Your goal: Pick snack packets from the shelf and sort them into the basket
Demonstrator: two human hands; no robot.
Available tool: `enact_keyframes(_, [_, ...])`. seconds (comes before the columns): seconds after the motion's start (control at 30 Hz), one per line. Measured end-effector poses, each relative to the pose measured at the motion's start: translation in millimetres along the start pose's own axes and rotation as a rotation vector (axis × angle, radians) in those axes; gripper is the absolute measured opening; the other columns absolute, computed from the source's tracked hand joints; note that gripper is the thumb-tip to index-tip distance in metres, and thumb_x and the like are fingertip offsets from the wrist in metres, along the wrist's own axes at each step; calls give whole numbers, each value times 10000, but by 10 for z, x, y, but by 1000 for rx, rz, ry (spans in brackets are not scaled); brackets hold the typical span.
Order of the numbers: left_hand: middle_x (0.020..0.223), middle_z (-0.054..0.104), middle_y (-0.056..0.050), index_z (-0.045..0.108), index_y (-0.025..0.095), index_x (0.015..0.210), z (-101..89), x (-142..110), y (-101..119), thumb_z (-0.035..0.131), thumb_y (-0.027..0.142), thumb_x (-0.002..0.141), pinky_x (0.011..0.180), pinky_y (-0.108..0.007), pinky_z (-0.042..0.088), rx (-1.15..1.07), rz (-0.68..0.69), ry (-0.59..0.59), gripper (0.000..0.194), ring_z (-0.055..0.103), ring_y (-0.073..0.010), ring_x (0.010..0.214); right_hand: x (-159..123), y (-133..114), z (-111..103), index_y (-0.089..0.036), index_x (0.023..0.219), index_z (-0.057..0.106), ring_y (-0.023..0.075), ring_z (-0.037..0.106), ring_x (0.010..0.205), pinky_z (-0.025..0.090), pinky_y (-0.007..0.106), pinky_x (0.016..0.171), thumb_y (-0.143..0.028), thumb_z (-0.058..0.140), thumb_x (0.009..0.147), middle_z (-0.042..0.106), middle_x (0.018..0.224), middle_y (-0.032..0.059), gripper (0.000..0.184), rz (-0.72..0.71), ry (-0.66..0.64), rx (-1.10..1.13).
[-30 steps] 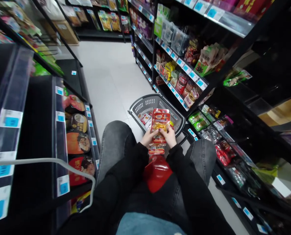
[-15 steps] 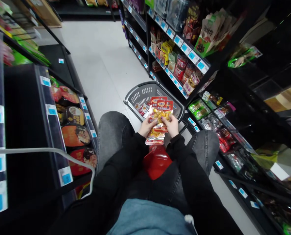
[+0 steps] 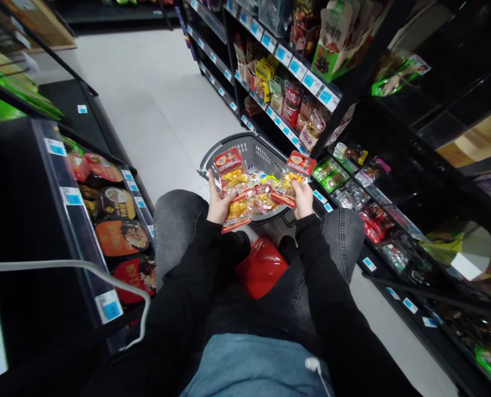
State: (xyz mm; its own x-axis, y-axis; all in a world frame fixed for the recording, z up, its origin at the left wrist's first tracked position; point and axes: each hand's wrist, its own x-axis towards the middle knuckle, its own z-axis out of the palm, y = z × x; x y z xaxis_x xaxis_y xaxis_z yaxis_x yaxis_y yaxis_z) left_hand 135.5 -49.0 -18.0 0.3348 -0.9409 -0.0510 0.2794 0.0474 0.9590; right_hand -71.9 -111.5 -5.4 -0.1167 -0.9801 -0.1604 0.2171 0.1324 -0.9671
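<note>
My left hand point(image 3: 220, 203) is closed on red-topped snack packets point(image 3: 233, 177) with yellow food showing through clear fronts; at least two overlap there. Another packet of the same look, a snack packet point(image 3: 291, 179), is gripped by my right hand point(image 3: 303, 197), thumb on its front. Both hands are over the near side of a grey shopping basket point(image 3: 216, 150), which has slotted walls and stands on the floor between my knees. More small packets point(image 3: 265, 190) lie inside it, partly hidden by what I hold. Below my hands, between my legs, is a shiny red object point(image 3: 264, 267).
Shelves on the left hold round-lidded food bowls point(image 3: 121, 237). At the right, a shelf rack point(image 3: 286, 55) carries bagged snacks, and low bins point(image 3: 369, 204) hold small packets. A white cable point(image 3: 84, 266) crosses at left. Pale floor tiles point(image 3: 146, 99) run ahead.
My hands have moved apart from one stack of packets. The left took some leftward, the right one rightward. More of the basket's contents now shows between them.
</note>
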Motion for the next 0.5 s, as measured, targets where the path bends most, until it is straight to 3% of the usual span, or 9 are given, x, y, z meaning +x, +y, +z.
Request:
enact_keyframes(0.1, [1067, 671, -65, 670, 197, 1009, 2, -13, -19, 661, 307, 660, 961, -384, 457, 166, -44, -41, 366, 582, -243, 1082, -51, 29, 38, -152, 942, 545, 179, 618, 890, 524, 313, 785, -489, 597, 717, 641, 979, 83, 409, 31, -118, -33])
enact_keyframes(0.17, [949, 702, -64, 708, 167, 836, 47, -40, -66, 611, 318, 671, 970, -391, 437, 275, -97, -93, 244, 599, -242, 1019, -112, 67, 100, -161, 956, 545, 181, 614, 900, 518, 317, 803, -499, 588, 726, 640, 990, 78, 410, 34, -246, -51])
enact_keyframes(0.33, [924, 690, -69, 703, 157, 853, 172, -108, -119, 604, 420, 667, 872, -369, 464, 274, -157, -87, 337, 603, -226, 905, -190, 149, 203, -162, 859, 556, 173, 593, 858, 490, 305, 811, -490, 600, 720, 631, 888, 52, 360, 14, -470, -177])
enact_keyframes(0.5, [963, 641, -73, 690, 151, 784, 200, -144, -64, 685, 460, 620, 926, -365, 418, 390, -20, -119, 350, 566, -233, 965, -198, 177, 185, -148, 750, 568, 147, 562, 750, 473, 275, 737, -507, 622, 692, 601, 749, 23, 368, -31, -575, -342])
